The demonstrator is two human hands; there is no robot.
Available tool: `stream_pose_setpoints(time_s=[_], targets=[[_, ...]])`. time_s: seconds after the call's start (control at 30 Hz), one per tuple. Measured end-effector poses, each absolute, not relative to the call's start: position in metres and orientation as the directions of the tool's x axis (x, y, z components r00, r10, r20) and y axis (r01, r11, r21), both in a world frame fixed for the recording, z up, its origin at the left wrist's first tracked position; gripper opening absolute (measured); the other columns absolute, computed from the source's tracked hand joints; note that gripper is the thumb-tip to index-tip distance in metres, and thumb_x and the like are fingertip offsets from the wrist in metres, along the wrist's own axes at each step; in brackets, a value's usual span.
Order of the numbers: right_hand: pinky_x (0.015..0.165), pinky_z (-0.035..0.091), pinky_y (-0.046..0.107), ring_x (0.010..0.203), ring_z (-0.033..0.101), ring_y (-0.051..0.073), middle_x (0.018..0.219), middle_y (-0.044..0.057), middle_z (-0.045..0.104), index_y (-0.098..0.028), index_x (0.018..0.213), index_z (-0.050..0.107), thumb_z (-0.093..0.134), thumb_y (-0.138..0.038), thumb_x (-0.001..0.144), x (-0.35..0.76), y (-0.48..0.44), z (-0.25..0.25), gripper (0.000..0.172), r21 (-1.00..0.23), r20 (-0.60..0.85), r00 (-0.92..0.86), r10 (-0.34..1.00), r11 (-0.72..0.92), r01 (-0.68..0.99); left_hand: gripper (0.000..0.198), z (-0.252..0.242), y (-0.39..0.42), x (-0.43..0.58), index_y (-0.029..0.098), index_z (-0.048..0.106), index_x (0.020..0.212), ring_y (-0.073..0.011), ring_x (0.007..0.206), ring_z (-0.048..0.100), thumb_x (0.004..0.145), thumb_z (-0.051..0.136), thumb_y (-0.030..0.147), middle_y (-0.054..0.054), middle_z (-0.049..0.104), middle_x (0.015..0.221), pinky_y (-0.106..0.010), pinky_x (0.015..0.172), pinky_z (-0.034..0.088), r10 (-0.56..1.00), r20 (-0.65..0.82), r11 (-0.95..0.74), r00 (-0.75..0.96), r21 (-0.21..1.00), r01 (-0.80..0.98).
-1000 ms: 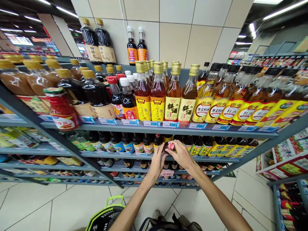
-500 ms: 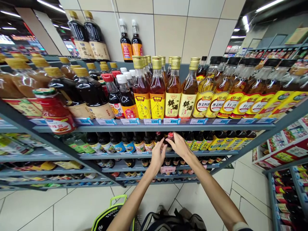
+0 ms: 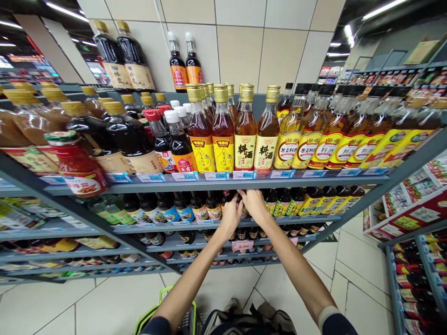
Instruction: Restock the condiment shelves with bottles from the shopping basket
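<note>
hands point(image 3: 254, 204), among dark bottles point(image 3: 213, 204) (lower shelf point(image 3: 174, 226))

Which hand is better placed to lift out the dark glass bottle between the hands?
Probably the right hand: it sits higher, with its fingers near the neck of the dark glass bottle just under the grey metal shelf edge, while the left hand sits lower, beside the bottle.

Beige wall tiles point(image 3: 239, 46) behind grey shelving point(image 3: 244, 184), pale floor tiles point(image 3: 118, 298) below (strip lights point(image 3: 384, 9) overhead).
</note>
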State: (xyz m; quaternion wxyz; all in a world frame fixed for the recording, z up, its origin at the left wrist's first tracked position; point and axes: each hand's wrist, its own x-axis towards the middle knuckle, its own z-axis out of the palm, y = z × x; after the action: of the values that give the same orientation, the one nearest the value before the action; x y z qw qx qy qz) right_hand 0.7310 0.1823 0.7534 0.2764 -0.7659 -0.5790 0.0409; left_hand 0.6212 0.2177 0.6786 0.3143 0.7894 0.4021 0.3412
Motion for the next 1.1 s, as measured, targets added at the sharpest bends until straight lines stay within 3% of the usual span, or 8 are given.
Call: stream_pose_setpoints(time_s=[0.17,0.27,0.33,0.57,0.67,0.77,0.87,1.1], targets=[[0.087,0.052,0.035,0.099,0.074,0.030,0.112,0.021,0.077,-0.011,0.123,0.071,0.053,-0.037,0.107,0.731,0.163,0.737,0.036,-0.515,0.294,0.354,0.888,-0.165,0.842,0.061,0.670,0.203,0.608,0.006,0.046,0.156,-0.0153,0.052,0.054,0.103,0.049,0.034,0.004,0.060,0.058,-0.024,0.061,0.041,0.854,0.288,-0.461,0.433,0.805,0.373],[0.088,0.054,0.033,0.091,0.074,0.025,0.100,0.012,0.077,-0.014,0.129,0.067,0.048,-0.038,0.108,0.732,0.130,0.696,0.037,-0.571,0.381,0.312,0.870,-0.044,0.820,0.051,0.642,0.189,0.572,0.011,0.067,0.135,-0.0128,0.049,0.046,0.106,0.046,0.047,0.006,0.053,0.054,-0.023,0.058,0.038,0.885,0.316,-0.441,0.341,0.804,0.398],[0.083,0.054,0.030,0.082,0.073,0.021,0.091,0.007,0.077,-0.018,0.126,0.069,0.045,-0.037,0.109,0.732,0.113,0.664,0.036,-0.567,0.330,0.248,0.911,-0.019,0.824,0.047,0.620,0.185,0.545,0.013,0.075,0.119,-0.0132,0.048,0.045,0.107,0.044,0.046,0.005,0.050,0.051,-0.024,0.058,0.037,0.903,0.243,-0.409,0.355,0.740,0.534],[0.090,0.053,0.030,0.103,0.077,0.024,0.117,0.010,0.081,-0.024,0.140,0.067,0.048,-0.031,0.108,0.727,0.134,0.612,0.037,-0.407,0.121,0.098,0.988,-0.041,0.912,0.037,0.588,0.212,0.522,0.021,0.073,0.135,-0.0244,0.073,0.071,0.103,0.058,0.030,-0.007,0.074,0.072,-0.028,0.073,0.047,0.891,0.079,-0.406,0.447,0.579,0.707],[0.090,0.053,0.032,0.102,0.078,0.027,0.113,0.014,0.081,-0.022,0.138,0.068,0.046,-0.034,0.110,0.728,0.147,0.612,0.037,-0.315,0.063,0.069,0.996,-0.046,0.948,0.039,0.588,0.225,0.527,0.020,0.072,0.137,-0.0290,0.088,0.075,0.104,0.056,0.032,-0.014,0.081,0.092,-0.033,0.083,0.051,0.897,0.060,-0.393,0.437,0.561,0.729],[0.090,0.052,0.034,0.100,0.078,0.028,0.107,0.016,0.081,-0.019,0.130,0.070,0.040,-0.034,0.111,0.728,0.151,0.613,0.038,-0.242,0.022,0.062,0.998,-0.055,0.969,0.034,0.587,0.232,0.527,0.022,0.078,0.127,-0.0282,0.096,0.075,0.104,0.055,0.033,-0.015,0.082,0.102,-0.033,0.088,0.051,0.900,0.049,-0.379,0.432,0.578,0.723],[0.092,0.051,0.034,0.103,0.077,0.029,0.108,0.018,0.080,-0.018,0.127,0.068,0.036,-0.035,0.112,0.726,0.153,0.610,0.040,-0.195,-0.009,0.056,0.998,-0.056,0.979,0.032,0.585,0.236,0.526,0.020,0.081,0.120,-0.0254,0.094,0.074,0.103,0.057,0.034,-0.013,0.082,0.097,-0.030,0.086,0.050,0.900,0.045,-0.368,0.434,0.613,0.699],[0.091,0.052,0.033,0.103,0.077,0.028,0.111,0.017,0.080,-0.017,0.131,0.064,0.028,-0.032,0.113,0.717,0.156,0.602,0.042,-0.149,-0.017,0.097,0.995,-0.098,0.984,0.030,0.582,0.241,0.529,0.016,0.083,0.109,-0.0196,0.066,0.067,0.100,0.060,0.032,-0.004,0.072,0.063,-0.026,0.072,0.046,0.900,0.039,-0.333,0.434,0.703,0.629]])
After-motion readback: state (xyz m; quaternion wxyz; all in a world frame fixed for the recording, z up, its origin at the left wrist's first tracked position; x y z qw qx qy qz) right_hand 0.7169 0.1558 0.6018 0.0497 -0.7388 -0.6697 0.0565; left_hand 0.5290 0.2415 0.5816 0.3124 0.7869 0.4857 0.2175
